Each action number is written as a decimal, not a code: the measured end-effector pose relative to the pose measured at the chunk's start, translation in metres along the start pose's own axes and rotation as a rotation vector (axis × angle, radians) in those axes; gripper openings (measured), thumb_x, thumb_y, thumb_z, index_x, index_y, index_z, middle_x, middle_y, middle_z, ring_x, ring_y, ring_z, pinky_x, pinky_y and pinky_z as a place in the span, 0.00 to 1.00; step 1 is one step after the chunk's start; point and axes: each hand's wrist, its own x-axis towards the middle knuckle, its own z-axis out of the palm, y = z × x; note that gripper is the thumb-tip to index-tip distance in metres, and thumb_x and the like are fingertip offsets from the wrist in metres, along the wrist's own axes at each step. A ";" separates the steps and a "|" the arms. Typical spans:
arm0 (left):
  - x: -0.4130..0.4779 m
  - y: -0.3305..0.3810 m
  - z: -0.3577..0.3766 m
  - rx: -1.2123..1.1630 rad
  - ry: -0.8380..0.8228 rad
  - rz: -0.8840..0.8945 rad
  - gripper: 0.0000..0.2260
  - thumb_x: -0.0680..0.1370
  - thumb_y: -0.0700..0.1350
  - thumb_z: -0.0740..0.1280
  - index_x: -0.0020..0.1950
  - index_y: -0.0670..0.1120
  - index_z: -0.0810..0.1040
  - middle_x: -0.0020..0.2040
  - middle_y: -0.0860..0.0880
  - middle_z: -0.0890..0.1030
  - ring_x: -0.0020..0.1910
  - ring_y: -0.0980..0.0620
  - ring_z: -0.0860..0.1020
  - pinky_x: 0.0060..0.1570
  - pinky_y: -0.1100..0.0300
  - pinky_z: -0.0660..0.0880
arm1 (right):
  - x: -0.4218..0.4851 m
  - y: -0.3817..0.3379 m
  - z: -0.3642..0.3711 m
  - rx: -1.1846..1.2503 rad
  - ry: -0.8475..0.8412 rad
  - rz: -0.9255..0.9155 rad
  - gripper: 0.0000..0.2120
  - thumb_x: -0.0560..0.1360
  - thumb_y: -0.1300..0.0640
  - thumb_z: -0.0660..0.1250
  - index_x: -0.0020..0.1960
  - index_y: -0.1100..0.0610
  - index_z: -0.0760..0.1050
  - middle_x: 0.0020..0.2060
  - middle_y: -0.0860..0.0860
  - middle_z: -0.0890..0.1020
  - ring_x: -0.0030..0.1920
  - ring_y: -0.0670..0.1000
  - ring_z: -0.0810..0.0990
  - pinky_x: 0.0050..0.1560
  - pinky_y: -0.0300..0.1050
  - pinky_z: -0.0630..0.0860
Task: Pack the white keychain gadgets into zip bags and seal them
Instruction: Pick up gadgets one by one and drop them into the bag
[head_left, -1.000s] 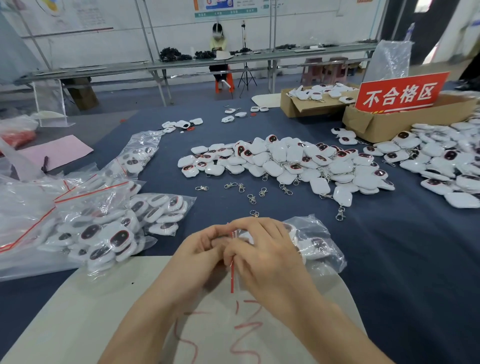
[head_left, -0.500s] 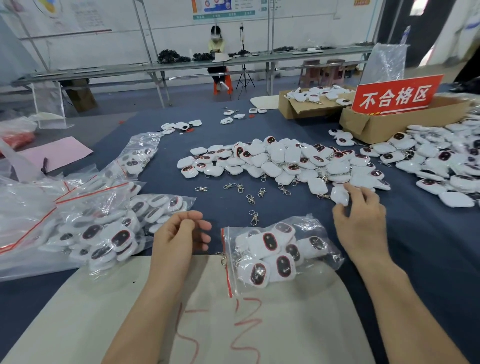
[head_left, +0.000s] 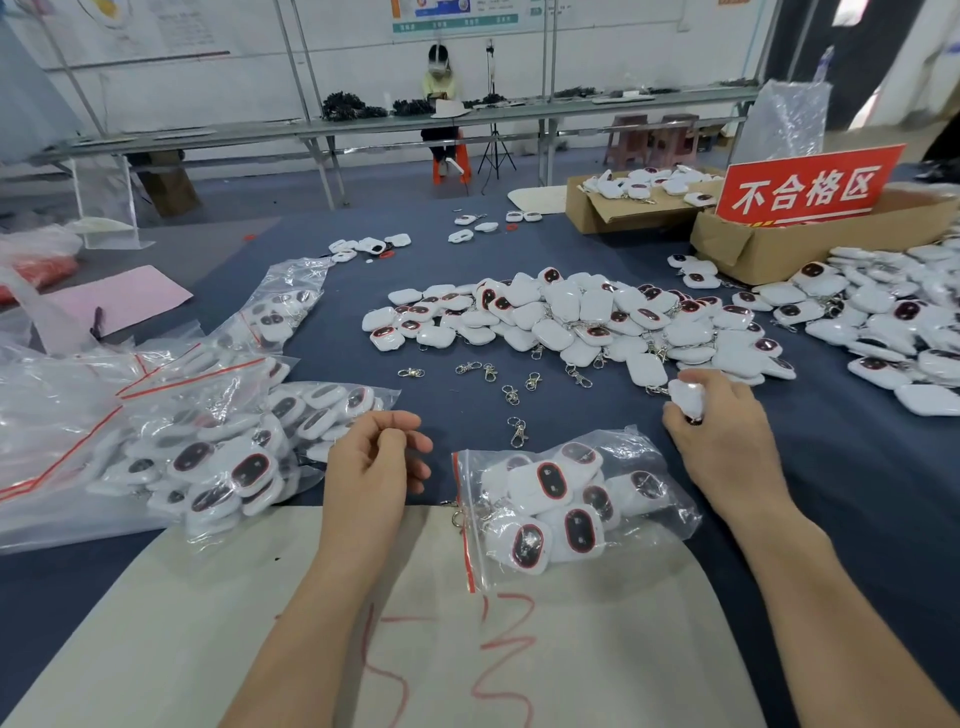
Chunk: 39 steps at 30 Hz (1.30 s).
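A clear zip bag (head_left: 571, 506) with a red seal strip lies between my hands, holding several white keychain gadgets; a metal clasp sticks out at its seal edge. My right hand (head_left: 727, 436) is to the bag's right and grips one white gadget (head_left: 685, 397) taken from the near edge of the loose gadget pile (head_left: 576, 317). My left hand (head_left: 371, 460) hovers left of the bag with loosely curled fingers and holds nothing.
Filled zip bags (head_left: 218, 447) lie heaped at the left. Loose metal clasps (head_left: 511, 395) are scattered on the blue table. Another gadget pile (head_left: 883, 322) and cardboard boxes (head_left: 810, 244) with a red sign stand at the right. A cream sheet (head_left: 467, 649) lies under my forearms.
Both hands let go of the bag's seal and moved apart. My right hand reached to the pile, picked up one gadget and drew it back. My left hand stayed left of the bag.
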 end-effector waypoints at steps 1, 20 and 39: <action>0.000 0.000 0.000 0.004 -0.003 0.004 0.14 0.80 0.34 0.56 0.47 0.47 0.79 0.36 0.52 0.83 0.29 0.56 0.76 0.28 0.65 0.74 | -0.001 -0.001 -0.001 0.083 0.019 0.008 0.17 0.80 0.57 0.66 0.69 0.55 0.73 0.61 0.56 0.78 0.63 0.57 0.74 0.58 0.44 0.69; 0.000 -0.005 0.002 0.031 -0.022 0.032 0.14 0.80 0.34 0.57 0.48 0.47 0.79 0.37 0.53 0.83 0.29 0.57 0.76 0.29 0.66 0.74 | -0.004 -0.030 -0.009 1.336 0.046 0.352 0.15 0.82 0.65 0.63 0.68 0.61 0.74 0.59 0.54 0.83 0.52 0.48 0.86 0.49 0.36 0.81; -0.041 0.004 0.021 0.207 -0.190 0.507 0.11 0.84 0.60 0.59 0.60 0.59 0.78 0.51 0.53 0.82 0.52 0.47 0.81 0.46 0.53 0.77 | -0.086 -0.093 0.019 1.094 -0.471 -0.051 0.11 0.72 0.54 0.74 0.54 0.48 0.84 0.50 0.51 0.87 0.49 0.51 0.87 0.47 0.42 0.82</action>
